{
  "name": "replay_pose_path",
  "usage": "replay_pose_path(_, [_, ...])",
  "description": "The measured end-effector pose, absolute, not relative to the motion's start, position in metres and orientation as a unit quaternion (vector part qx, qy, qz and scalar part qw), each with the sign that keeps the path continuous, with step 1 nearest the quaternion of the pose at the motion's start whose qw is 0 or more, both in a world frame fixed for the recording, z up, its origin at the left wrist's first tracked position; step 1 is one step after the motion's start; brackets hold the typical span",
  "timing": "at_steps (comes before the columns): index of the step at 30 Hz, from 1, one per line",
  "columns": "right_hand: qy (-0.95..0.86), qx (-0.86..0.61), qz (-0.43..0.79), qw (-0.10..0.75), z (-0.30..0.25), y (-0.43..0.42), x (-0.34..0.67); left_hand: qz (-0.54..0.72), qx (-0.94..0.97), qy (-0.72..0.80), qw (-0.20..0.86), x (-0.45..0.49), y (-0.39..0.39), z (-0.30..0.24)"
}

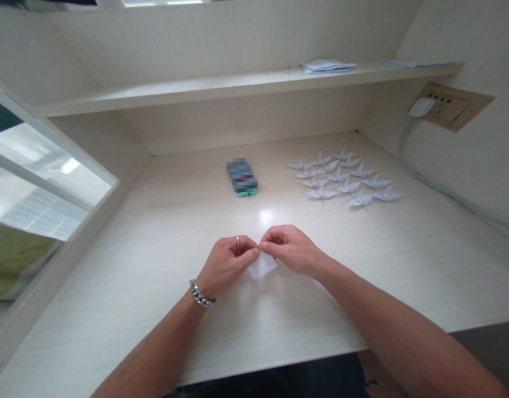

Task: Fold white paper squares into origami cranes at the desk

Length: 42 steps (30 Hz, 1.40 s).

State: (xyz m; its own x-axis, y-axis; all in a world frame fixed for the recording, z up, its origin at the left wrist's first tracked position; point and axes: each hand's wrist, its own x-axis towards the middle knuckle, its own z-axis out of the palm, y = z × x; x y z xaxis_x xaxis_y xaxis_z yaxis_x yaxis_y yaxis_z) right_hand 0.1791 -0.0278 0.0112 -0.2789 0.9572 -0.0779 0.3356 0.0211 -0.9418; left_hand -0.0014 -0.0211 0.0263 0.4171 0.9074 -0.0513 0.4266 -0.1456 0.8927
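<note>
White paper (263, 267): thin, angular, between both hands over the wood-grain desk (134, 249).
Left hand (229, 261): thumb and fingers pinching its top corner.
Right hand (293, 250): pinching beside it.
Risk: uneven finger pressure could skew a crease or tear it.
Paper cranes (349, 187): crisp, spiky, grouped beyond, rightward.

no readable text, labels, brands, numbers or signs in view

Likely phone (242, 178) pixelated, paper (262, 267) partly hidden

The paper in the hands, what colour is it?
White; the paper shows best in the head view.
</note>
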Motion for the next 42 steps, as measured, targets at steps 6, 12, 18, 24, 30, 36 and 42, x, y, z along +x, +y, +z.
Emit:
replay_pose_path(6, [-0.527, -0.478, 0.566, 0.417, 0.012, -0.025, 0.188, 0.269, 0.686, 0.476, 0.48, -0.003, -0.022, 0.028])
replay_pose_path(12, [-0.481, -0.471, 0.587, 0.45, 0.018, -0.021, 0.198, 0.278, 0.671, 0.478, 0.493, -0.005, -0.023, 0.031])
replay_pose_path(18, [-0.51, -0.482, 0.56, 0.441, 0.011, -0.017, 0.208, 0.292, 0.662, 0.481, 0.495, -0.006, -0.019, 0.023])
replay_pose_path(24, [-0.622, -0.484, 0.493, 0.369, 0.006, -0.02, 0.192, 0.269, 0.661, 0.461, 0.528, 0.001, -0.019, 0.016])
replay_pose_path(30, [-0.592, -0.467, 0.517, 0.406, -0.002, -0.021, 0.177, 0.364, 0.585, 0.5, 0.525, 0.003, -0.015, 0.012])
replay_pose_path(36, [-0.586, -0.438, 0.571, 0.373, -0.007, -0.022, 0.178, 0.388, 0.526, 0.472, 0.592, 0.0, -0.014, 0.007])
replay_pose_path(42, [-0.537, -0.45, 0.606, 0.377, 0.0, -0.024, 0.178, 0.407, 0.508, 0.472, 0.595, 0.0, -0.015, 0.012])
